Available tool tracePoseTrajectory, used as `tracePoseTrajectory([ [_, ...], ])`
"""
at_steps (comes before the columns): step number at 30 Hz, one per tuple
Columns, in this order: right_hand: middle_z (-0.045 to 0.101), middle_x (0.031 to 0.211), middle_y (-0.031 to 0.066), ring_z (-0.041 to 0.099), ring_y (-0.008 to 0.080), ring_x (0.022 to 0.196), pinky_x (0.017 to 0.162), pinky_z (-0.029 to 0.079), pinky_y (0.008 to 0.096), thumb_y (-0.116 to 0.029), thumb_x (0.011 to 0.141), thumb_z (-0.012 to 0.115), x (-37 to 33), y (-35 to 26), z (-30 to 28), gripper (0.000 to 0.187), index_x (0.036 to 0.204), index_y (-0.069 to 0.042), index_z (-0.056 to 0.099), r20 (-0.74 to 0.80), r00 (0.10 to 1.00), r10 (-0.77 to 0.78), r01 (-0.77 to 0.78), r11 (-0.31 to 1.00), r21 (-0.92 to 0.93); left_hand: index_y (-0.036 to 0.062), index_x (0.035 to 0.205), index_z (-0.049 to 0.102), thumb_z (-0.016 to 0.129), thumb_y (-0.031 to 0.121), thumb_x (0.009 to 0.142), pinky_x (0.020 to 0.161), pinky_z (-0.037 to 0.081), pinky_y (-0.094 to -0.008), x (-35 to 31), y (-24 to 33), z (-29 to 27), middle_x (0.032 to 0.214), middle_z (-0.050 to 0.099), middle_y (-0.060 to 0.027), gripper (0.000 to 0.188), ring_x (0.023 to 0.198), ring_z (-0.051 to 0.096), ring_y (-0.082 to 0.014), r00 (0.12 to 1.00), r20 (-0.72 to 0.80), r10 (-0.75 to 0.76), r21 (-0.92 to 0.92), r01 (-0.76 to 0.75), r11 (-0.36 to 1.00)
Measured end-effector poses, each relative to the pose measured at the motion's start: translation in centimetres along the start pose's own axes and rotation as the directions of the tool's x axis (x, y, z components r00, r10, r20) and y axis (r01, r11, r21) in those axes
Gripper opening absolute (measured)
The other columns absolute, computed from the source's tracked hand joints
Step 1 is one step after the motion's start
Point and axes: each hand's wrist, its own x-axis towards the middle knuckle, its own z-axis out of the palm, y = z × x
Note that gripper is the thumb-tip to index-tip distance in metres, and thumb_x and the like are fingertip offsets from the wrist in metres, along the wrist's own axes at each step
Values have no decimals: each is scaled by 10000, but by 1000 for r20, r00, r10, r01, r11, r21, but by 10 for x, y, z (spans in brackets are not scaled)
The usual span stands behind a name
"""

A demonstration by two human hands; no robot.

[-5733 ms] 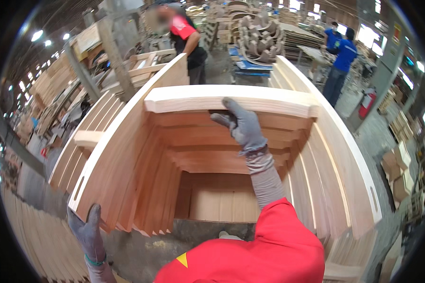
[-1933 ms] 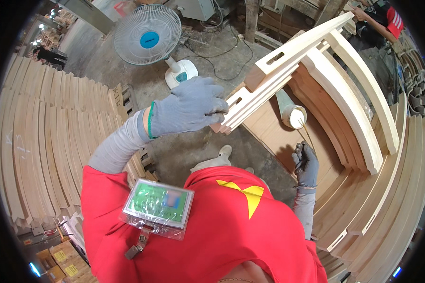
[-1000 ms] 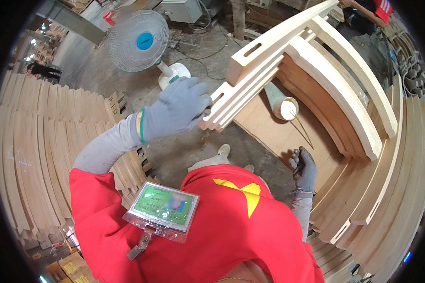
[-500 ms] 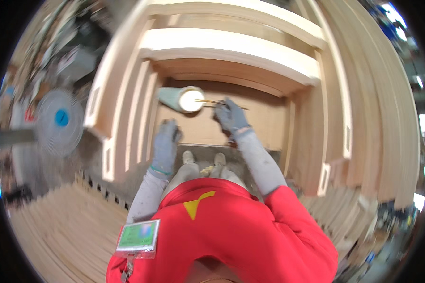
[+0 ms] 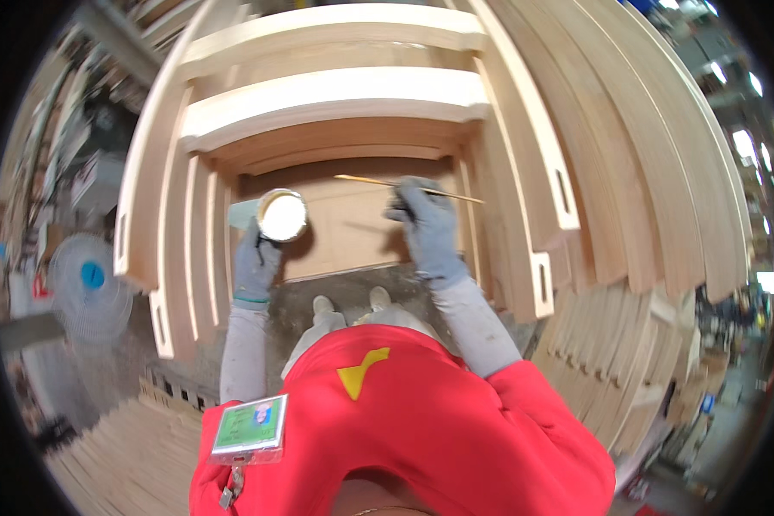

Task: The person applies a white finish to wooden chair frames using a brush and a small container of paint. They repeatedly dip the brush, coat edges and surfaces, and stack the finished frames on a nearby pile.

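My left hand (image 5: 256, 265), in a grey glove, is closed around the near side of a pale blue-green cup (image 5: 243, 212) full of white liquid (image 5: 282, 216). Some of its fingers are hidden behind the cup, whose shadow falls on the wooden board (image 5: 344, 232) beneath. To the right, my gloved right hand (image 5: 430, 228) pinches a thin wooden stick (image 5: 368, 180) that lies crosswise through the fingers. One end of the stick points left toward the cup, with a gap between them. Whether that end carries bristles is too small to tell.
Stacked curved wooden rails (image 5: 340, 90) cross in front of me, between slotted upright side pieces (image 5: 542, 215) on both sides. Long boards (image 5: 645, 172) lean at the right, above more stacked timber (image 5: 606, 361). A fan (image 5: 90, 279) stands at the left.
My left hand has reached the cup and taken hold of it. My right hand has drawn the stick away from the cup's mouth. The view has shifted to the right.
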Motion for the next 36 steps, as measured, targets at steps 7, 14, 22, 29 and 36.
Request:
tracePoseTrajectory([
  [7,621,881,97,608,146,772,659,529,276,-97,908,542,-21,-59,21,99,958,-21,583,202,979,-15,-35,970,242,121,1307,417,490,602,829,973,375,-556,-49,136,33,1290,431,-239,682,1200,417,-421,929,339,-150,-897,271,-349],
  [14,580,898,157,578,187,731,634,499,310,-38,855,553,-65,-103,63,79,929,-30,528,377,919,-114,23,971,237,67,1315,403,370,621,871,938,438,-470,-104,204,-7,1246,501,-175,712,1132,508,-325,959,67,-276,-984,17,-179],
  [22,588,790,206,617,260,661,569,553,362,51,731,626,-125,-133,140,167,875,47,542,736,643,-211,76,974,213,37,1260,462,332,602,894,871,499,-441,-161,208,-92,1192,548,-155,686,1073,561,-284,947,-236,-218,-972,-234,34],
  [29,655,895,158,652,217,776,689,532,282,56,656,719,-157,-134,194,233,879,56,653,915,403,-5,79,996,-29,23,1245,464,307,485,947,851,525,-357,-180,222,-127,1154,573,-108,572,1055,577,-216,902,-374,-217,-927,-356,118],
  [36,630,827,193,647,286,734,679,556,353,61,719,632,-164,-117,214,192,903,63,575,912,369,-177,18,983,183,27,1276,445,311,553,919,926,461,-425,-196,197,-146,1248,515,-134,649,1116,530,-276,913,-402,-69,-890,-407,-204],
])
